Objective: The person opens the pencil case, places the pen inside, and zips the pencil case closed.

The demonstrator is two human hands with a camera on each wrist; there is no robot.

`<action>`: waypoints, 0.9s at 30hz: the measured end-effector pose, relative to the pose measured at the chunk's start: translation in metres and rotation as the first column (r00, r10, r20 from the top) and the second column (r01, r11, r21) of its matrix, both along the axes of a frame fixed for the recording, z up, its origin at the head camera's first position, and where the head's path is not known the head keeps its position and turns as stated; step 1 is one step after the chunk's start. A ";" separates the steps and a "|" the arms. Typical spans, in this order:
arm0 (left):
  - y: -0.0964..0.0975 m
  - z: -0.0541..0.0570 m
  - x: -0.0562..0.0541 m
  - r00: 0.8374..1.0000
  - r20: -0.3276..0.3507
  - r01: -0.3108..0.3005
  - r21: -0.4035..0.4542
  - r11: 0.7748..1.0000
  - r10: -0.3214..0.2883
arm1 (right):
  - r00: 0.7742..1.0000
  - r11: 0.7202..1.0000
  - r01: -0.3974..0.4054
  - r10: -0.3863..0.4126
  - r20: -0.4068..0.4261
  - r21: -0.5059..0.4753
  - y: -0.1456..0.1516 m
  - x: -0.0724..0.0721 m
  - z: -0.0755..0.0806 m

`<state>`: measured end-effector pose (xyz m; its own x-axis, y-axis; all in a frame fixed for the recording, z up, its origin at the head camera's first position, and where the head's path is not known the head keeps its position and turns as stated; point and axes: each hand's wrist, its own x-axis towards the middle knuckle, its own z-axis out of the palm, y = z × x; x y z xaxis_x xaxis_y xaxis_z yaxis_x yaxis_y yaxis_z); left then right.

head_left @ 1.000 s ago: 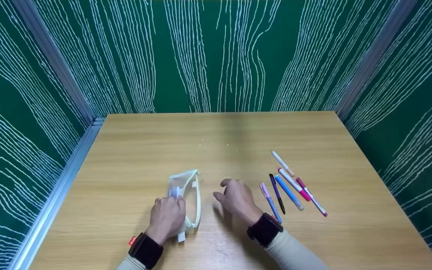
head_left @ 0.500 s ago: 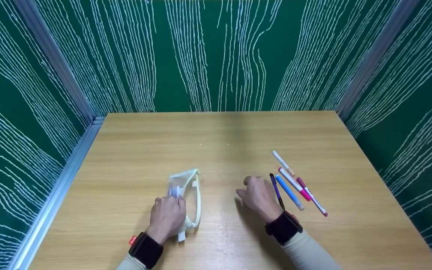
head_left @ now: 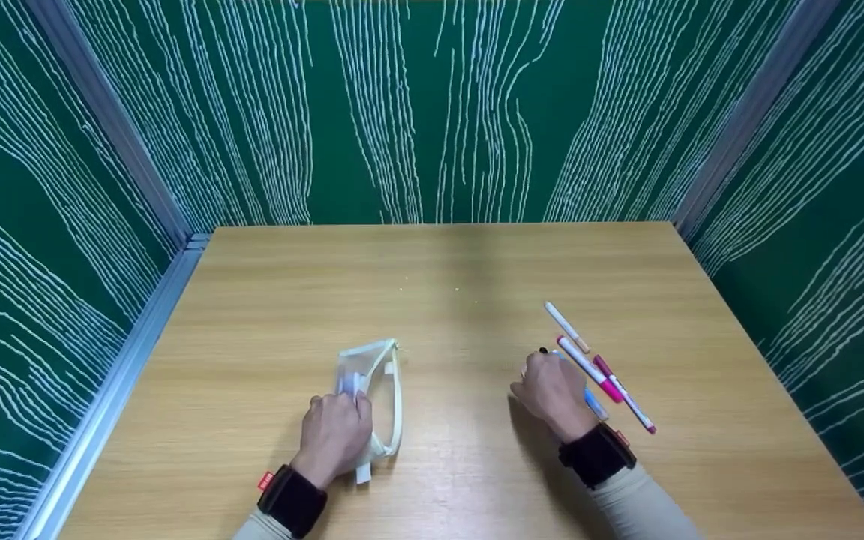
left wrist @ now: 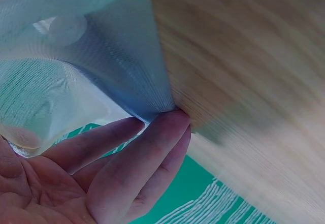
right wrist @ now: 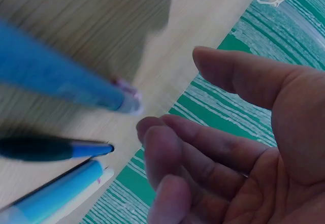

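Observation:
My left hand [head_left: 336,433] grips the near side of a pale mesh zip pencil case [head_left: 397,401], whose mouth gapes toward the right. Something white and bluish shows inside it. In the left wrist view my fingertips press the mesh [left wrist: 117,46]. My right hand [head_left: 552,394] is over the pens on the right, covering most of a dark pen [head_left: 543,350] and part of a light blue marker [head_left: 595,405]. The right wrist view shows its thumb and fingers apart, with nothing between them, beside a blue pen [right wrist: 56,71]. That pen is hidden in the head view.
Right of my right hand lie a white-and-pink marker [head_left: 586,366], a slim white pen with dark pink ends [head_left: 627,397] and a white pen [head_left: 565,326]. The wooden table [head_left: 289,292] is bounded by green, white-streaked walls [head_left: 357,112].
My right hand has moved rightward from beside the pencil case to the pens, now covering the pink-and-blue pen and most of the dark one. My left hand and the case stay put.

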<state>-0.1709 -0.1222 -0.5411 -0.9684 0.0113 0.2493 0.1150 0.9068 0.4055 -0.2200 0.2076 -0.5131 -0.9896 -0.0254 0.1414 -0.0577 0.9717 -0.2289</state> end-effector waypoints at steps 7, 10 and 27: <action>0.001 0.000 0.000 0.999 0.040 -0.009 -0.002 1.000 0.009 | 1.000 0.999 0.003 -0.004 0.011 0.039 0.010 0.000 -0.004; 0.001 0.001 -0.001 0.999 0.048 -0.013 0.001 1.000 0.013 | 1.000 0.999 -0.006 0.005 0.029 0.053 0.012 0.000 -0.005; 0.001 -0.001 -0.001 1.000 0.010 0.003 -0.009 1.000 -0.003 | 0.998 0.996 -0.030 0.025 0.061 0.081 0.017 -0.001 -0.011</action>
